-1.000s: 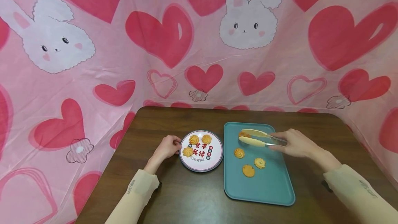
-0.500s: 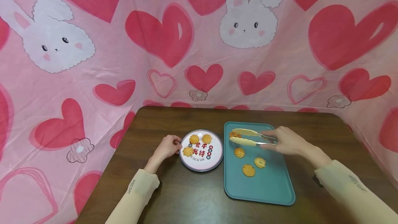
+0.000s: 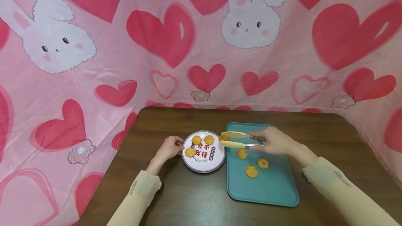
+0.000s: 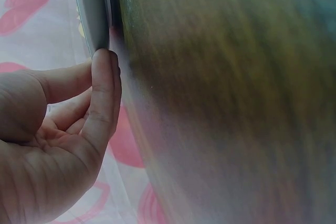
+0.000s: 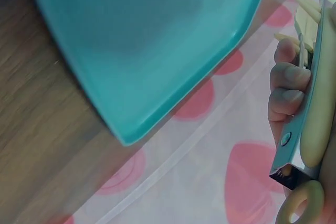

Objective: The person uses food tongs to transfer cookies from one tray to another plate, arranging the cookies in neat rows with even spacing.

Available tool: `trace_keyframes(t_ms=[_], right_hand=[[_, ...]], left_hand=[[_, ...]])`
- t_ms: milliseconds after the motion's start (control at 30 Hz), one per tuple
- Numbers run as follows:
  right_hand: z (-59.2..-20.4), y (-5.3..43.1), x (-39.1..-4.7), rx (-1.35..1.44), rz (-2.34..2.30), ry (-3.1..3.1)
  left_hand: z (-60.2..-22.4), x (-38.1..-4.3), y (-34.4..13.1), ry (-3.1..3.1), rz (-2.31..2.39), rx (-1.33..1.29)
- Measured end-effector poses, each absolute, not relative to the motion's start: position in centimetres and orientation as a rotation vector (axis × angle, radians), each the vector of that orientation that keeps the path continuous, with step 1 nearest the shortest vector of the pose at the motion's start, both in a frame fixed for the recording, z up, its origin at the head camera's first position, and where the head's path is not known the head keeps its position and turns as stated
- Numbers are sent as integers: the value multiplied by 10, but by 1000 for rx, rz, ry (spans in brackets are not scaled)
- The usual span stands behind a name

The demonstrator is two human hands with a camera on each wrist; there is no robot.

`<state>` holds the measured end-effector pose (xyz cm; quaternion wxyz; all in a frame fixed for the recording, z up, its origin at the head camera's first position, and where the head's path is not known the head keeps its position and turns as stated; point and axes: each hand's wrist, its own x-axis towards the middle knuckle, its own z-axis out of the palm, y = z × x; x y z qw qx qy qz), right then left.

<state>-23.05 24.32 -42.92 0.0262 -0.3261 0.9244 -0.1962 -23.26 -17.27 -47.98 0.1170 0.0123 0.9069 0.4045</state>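
Note:
My left hand [image 3: 171,147] pinches the left rim of a round white plate [image 3: 201,166] printed with red lettering. In the left wrist view its fingertips [image 4: 102,64] are at the plate's edge. Three golden butter cookies [image 3: 196,140] lie on the plate's far and left parts. My right hand [image 3: 276,140] grips food tongs [image 3: 233,144] with cream tips and metal arms, over the tray's far left edge. Between the tips is an orange-brown cookie [image 3: 224,138], at the plate's right rim in the head view. In the right wrist view the tongs' handle [image 5: 317,103] lies in the palm.
A teal rectangular tray [image 3: 251,193] stands right beside the plate. On it lie a swirled cookie [image 3: 242,153], a ring-shaped cookie [image 3: 262,163] and a flat round cookie [image 3: 251,171]. The brown wooden table [image 3: 176,198] meets a pink heart-print cloth [image 3: 169,62] at the back.
My right hand has carried the tongs and the cookie leftward, from above the tray to the plate's right rim. My left hand and the plate have stayed put.

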Motion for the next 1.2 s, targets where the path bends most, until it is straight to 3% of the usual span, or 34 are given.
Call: trace_keyframes(t_ms=[1200], right_hand=[[-450,171,-236,-1061,-597,2695]], left_hand=[[-480,-232,-174,2661,1178,50]])
